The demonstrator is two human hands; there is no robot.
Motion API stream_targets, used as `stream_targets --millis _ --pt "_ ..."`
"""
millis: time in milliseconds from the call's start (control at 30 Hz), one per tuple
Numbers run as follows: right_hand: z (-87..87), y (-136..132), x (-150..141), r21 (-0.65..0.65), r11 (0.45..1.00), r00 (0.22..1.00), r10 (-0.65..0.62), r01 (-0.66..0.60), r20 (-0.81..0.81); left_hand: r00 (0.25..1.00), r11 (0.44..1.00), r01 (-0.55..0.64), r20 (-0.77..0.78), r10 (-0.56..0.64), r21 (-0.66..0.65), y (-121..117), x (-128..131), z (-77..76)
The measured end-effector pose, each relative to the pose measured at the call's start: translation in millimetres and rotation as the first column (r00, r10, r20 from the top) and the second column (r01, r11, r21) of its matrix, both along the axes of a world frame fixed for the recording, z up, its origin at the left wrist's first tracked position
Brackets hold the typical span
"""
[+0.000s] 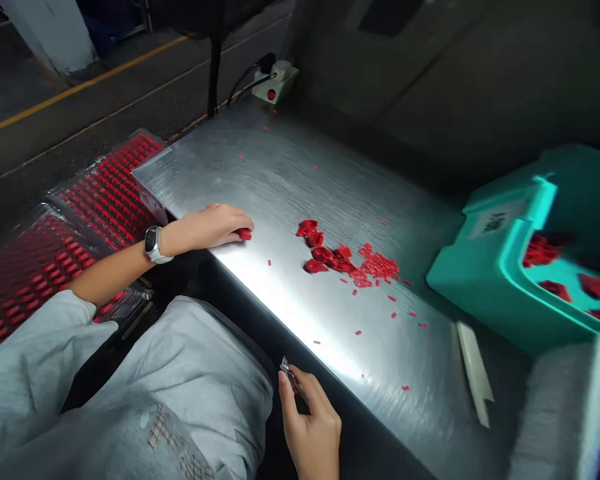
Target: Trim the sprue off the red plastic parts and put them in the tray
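Note:
My left hand, with a watch on the wrist, rests at the near edge of the metal table. Its fingers are closed on a small red plastic part, mostly covered by them. Below the table edge, my right hand pinches a small shiny metal tool. Only the tool's tip and part of its body show, so its kind is unclear. Right of my left hand lie larger red pieces beside a heap of tiny red bits.
Trays with rows of red parts stand left of the table. At right is a teal bin holding red pieces, with a pale flat strip before it. A power socket block with cables sits at the far corner.

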State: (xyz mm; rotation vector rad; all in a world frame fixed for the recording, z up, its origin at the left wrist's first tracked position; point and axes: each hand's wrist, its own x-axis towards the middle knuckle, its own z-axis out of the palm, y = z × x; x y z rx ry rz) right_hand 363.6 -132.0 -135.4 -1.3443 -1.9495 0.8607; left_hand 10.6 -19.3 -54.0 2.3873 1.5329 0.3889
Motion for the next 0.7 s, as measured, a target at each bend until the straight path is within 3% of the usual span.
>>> stream_targets --millis 100,233,367,533,700 --pt "-1.5 4.7 -1.2 0.002 1.000 1.000 0.030 -0.030 -0.003 0.998 0.998 -0.058 0.029 0.058 0.003 -5.5 4.3 -1.6" --pt "-2.0 6.2 -1.1 -0.022 0.999 0.999 0.039 -0.039 0.013 0.989 0.981 -0.148 0.001 0.149 0.122 -9.1 7.4 -3.5" --pt "-3.3 3.6 1.3 -0.050 0.999 0.999 0.003 -0.001 0.042 0.989 0.975 -0.144 0.064 0.135 0.166 -3.7 -7.4 2.9" --pt "-9.5 1.5 2.8 -0.070 0.997 0.998 -0.024 0.028 0.064 0.998 0.998 -0.055 0.040 0.054 0.018 15.0 -34.3 11.1" --pt "-13.4 3.3 3.1 -0.052 0.998 0.996 -0.031 0.035 0.085 0.998 0.987 0.050 0.042 -0.044 -0.156 34.0 -42.6 11.5"
